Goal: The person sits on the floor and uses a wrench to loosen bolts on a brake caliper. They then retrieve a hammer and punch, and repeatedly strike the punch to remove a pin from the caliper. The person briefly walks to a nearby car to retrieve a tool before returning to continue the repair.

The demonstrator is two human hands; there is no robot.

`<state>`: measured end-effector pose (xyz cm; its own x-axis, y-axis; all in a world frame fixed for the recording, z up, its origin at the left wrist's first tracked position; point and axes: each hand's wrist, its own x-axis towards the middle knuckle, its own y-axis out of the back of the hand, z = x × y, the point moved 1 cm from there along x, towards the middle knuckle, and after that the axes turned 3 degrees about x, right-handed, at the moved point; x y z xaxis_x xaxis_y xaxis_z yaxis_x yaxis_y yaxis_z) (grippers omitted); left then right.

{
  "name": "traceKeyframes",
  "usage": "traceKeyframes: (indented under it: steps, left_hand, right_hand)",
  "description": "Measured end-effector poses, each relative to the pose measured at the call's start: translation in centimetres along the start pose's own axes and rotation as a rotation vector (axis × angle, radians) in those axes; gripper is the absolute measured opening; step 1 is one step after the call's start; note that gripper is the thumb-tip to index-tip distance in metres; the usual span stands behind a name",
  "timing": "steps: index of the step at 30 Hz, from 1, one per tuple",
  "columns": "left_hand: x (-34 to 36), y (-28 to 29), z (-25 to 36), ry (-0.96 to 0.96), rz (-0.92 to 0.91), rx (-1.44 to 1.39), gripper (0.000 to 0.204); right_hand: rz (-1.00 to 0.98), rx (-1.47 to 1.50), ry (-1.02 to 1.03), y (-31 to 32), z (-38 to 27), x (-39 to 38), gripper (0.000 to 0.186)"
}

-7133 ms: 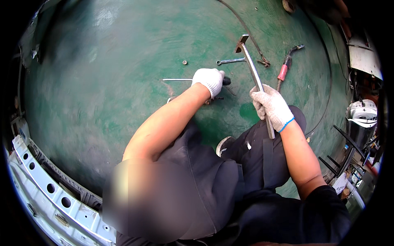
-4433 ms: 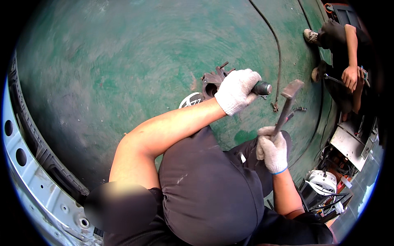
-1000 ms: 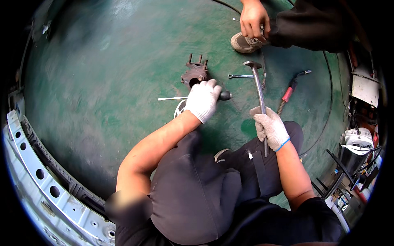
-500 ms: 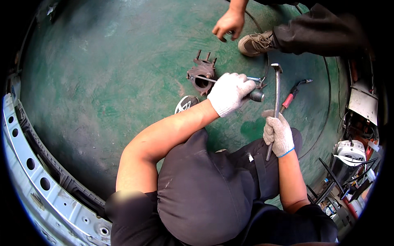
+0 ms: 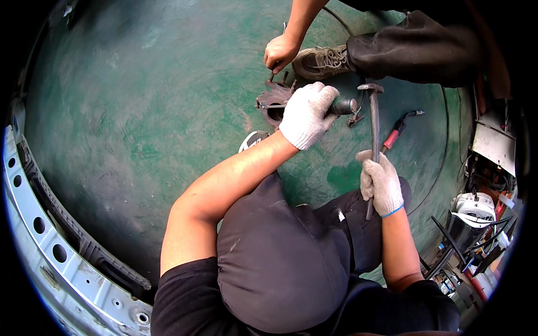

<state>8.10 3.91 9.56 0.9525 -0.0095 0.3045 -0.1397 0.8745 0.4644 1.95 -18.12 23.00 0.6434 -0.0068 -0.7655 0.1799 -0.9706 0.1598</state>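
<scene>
My gloved left hand (image 5: 307, 116) is closed around a screwdriver (image 5: 344, 106), its dark handle end sticking out to the right. The thin shaft reaches left to a rusty cast-metal flanged part (image 5: 273, 92) with studs and a round opening, which lies on the floor. Whether the tip touches inside is hard to see. In my gloved right hand (image 5: 382, 182) a hammer (image 5: 375, 120) is held by its metal shaft, head up, beside my right knee. A co-worker's bare hand (image 5: 281, 51) closes at the upper studs of the part; what it grips is mostly hidden.
A welding torch (image 5: 395, 136) with a red handle lies right of the hammer, and a small metal clamp (image 5: 354, 119) lies left of it. The co-worker's shoe (image 5: 321, 63) stands behind the part. Cables cross the floor. A perforated metal panel (image 5: 59, 253) curves along the left.
My left hand has shifted slightly up and left, with the screwdriver handle rising. The co-worker's hand has come down and left onto the part, and the shoe has moved left. The hammer barely moved.
</scene>
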Motion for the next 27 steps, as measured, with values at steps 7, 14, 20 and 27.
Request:
traceKeyframes:
  steps: [7, 14, 20, 27]
  left_hand:
    - [0.5, -0.2, -0.1, 0.024, 0.048, 0.002, 0.034]
    - [0.6, -0.5, -0.3, 0.034, 0.041, 0.014, 0.031]
    - [0.4, -0.3, -0.6, 0.034, 0.058, 0.000, 0.033]
    - [0.5, -0.3, -0.3, 0.023, 0.011, 0.034, 0.033]
  right_hand:
    - [-0.087, -0.084, 0.132, -1.3, 0.4, -0.8, 0.042]
    - [-0.023, -0.162, 0.221, 0.0, -1.2, -2.8, 0.064]
    - [-0.088, 0.590, 0.979, 0.7, -6.5, -4.6, 0.059]
    - [0.076, 0.201, 0.108, -1.5, 3.8, -2.5, 0.057]
